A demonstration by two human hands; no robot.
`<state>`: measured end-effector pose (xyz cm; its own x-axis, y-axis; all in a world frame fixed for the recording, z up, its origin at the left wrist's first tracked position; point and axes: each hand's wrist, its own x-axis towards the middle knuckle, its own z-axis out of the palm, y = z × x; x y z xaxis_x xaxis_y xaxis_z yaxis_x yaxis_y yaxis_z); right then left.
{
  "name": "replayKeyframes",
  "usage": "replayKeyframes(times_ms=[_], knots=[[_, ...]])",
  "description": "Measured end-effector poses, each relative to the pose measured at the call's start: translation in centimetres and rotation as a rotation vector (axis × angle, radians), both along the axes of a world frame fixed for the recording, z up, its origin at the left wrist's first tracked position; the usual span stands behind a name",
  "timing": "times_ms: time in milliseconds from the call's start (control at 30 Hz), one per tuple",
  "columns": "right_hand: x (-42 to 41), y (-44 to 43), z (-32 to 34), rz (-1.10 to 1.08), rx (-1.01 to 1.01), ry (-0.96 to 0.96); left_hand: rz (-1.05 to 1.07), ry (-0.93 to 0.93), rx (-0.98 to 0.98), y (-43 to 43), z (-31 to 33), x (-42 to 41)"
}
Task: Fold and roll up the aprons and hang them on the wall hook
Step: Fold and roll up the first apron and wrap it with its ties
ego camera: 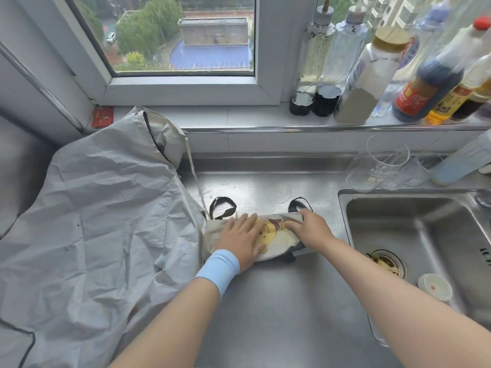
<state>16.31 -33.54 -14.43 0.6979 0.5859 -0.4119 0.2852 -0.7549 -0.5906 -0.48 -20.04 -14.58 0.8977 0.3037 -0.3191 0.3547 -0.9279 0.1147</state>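
Note:
A small beige apron (276,235) with a yellow cartoon print lies folded into a narrow band on the steel counter (279,309). Its black straps (221,207) loop out at the far side. My left hand (243,236), with a blue wristband, presses flat on the band's left half. My right hand (309,228) rests on the right end with its fingers curled over the fabric edge. A large grey apron (101,221) with black trim lies spread and crumpled on the counter to the left. No wall hook is in view.
A steel sink (414,235) sits to the right, with a small white cup (435,286) inside. Glasses (377,166) stand behind the sink. Several sauce and oil bottles (372,75) line the windowsill. A red card (102,116) lies at the sill's left end.

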Motion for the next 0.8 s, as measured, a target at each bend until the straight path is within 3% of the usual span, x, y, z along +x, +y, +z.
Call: replayKeyframes(times_ms=[133, 167, 267, 333, 433, 533, 733, 800], knots=[[0.0, 0.7, 0.0, -0.140, 0.034, -0.045, 0.049, 0.059, -0.025, 1.4, -2.0, 0.1], [-0.2, 0.7, -0.1, -0.123, 0.009, -0.138, 0.047, 0.070, -0.018, 1.8, -2.2, 0.3], [-1.0, 1.0, -0.4, 0.167, 0.031, -0.659, 0.020, 0.084, 0.035, 2.4, -2.7, 0.7], [-2.2, 1.4, -0.9, 0.428, 0.184, -0.810, 0.009, 0.074, 0.040, 2.4, -3.1, 0.8], [-3.3, 1.1, -3.0, 0.702, 0.085, -0.639, -0.008, 0.053, 0.017, 2.3, -3.8, 0.4], [-2.2, -0.4, -4.7, 0.711, -0.149, -0.486, -0.043, 0.026, 0.043, 3.7, -4.1, -0.6], [-0.8, -2.2, -4.8, 0.754, -0.172, -0.536, -0.020, 0.108, 0.224, 5.5, -3.0, -2.8], [-0.8, -2.2, -4.4, 0.741, -0.149, -0.548, -0.065, 0.037, 0.286, 5.5, -2.4, -2.8]])
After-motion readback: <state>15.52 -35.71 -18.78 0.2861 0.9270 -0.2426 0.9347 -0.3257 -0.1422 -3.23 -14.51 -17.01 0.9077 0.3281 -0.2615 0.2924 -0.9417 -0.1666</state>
